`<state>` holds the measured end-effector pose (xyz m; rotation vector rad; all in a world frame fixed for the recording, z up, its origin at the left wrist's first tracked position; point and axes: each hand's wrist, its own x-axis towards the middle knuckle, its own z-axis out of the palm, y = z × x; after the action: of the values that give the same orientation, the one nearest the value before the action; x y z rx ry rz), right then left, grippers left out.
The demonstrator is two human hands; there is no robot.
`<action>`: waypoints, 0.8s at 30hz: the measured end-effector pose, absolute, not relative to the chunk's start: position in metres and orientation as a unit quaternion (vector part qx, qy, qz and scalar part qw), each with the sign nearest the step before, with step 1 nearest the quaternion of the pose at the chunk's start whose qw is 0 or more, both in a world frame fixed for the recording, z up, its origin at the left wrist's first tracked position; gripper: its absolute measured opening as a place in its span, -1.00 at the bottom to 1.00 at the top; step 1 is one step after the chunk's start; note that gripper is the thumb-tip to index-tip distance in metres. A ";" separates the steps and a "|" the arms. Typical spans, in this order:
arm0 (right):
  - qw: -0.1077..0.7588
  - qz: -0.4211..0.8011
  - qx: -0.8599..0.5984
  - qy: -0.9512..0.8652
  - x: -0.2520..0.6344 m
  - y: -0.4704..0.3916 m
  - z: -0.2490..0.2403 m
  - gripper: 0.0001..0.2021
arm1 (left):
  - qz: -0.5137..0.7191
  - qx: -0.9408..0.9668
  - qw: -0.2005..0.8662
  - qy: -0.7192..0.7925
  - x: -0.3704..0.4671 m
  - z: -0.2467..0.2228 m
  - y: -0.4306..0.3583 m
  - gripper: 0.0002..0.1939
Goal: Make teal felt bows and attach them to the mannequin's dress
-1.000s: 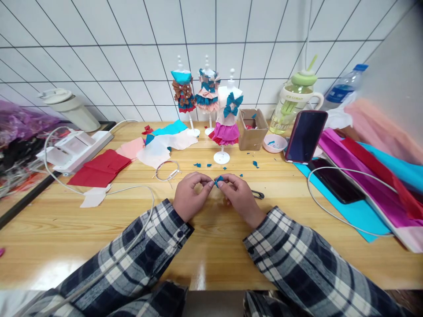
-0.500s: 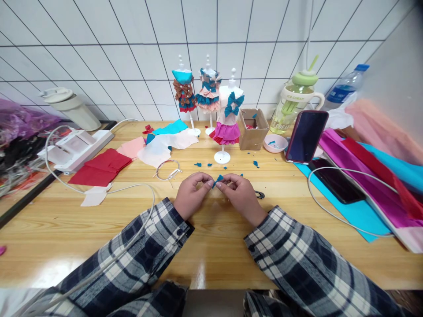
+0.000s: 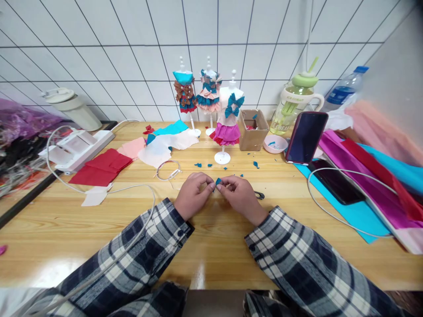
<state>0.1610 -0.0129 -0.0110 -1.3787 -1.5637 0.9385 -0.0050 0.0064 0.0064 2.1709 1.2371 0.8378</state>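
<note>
Between the fingertips of both hands is a small piece of teal fabric (image 3: 218, 181), partly hidden by the fingers. My left hand (image 3: 194, 193) pinches its left side, and my right hand (image 3: 239, 193) pinches it from the right. Just beyond the hands lie several teal scraps (image 3: 255, 164). Close behind stands a small white dress form (image 3: 231, 94) wearing a teal bow and a magenta ruffled skirt. A pair of small black-handled snips (image 3: 260, 195) shows partly beside my right hand. A loop of thin wire or cord (image 3: 168, 171) rests left of my left hand.
Two more dressed forms (image 3: 209, 90) stand behind, beside a small cardboard box (image 3: 254, 132) and a pink dish (image 3: 276, 144). Red cloth (image 3: 101, 167) and a power strip (image 3: 81, 147) lie left. Rightward are a propped phone (image 3: 306, 136), a flat phone (image 3: 337, 181), a drink bottle (image 3: 294, 103) and folded fabrics.
The teal fabric has turned and shows less between the fingers; its wide end points up now. Both hands stay in almost the same place.
</note>
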 end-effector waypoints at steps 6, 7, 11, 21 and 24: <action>0.414 0.401 -0.535 -0.618 0.161 -0.016 -0.007 -0.86 | 0.355 0.726 0.400 0.432 -0.005 0.002 0.005 -0.80; 0.414 0.415 -0.531 -0.613 0.161 -0.017 -0.006 -0.87 | 0.360 0.715 0.423 0.425 -0.004 0.001 0.005 -0.80; 0.402 0.491 -0.502 -0.587 0.158 -0.019 -0.006 -0.89 | 0.385 0.676 0.483 0.401 -0.003 0.000 0.004 -0.80; 0.367 0.204 -0.634 -0.649 0.195 0.001 -0.005 -0.70 | 0.368 0.692 0.420 0.458 -0.002 0.000 0.004 -0.78; 0.404 0.127 -0.634 -0.647 0.207 0.007 -0.004 -0.73 | 0.369 0.702 0.385 0.472 -0.002 0.000 0.003 -0.77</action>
<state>0.2068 0.0066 -0.0039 -1.6016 -1.6329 0.3211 -0.0016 0.0033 -0.0005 1.7895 1.2027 0.9400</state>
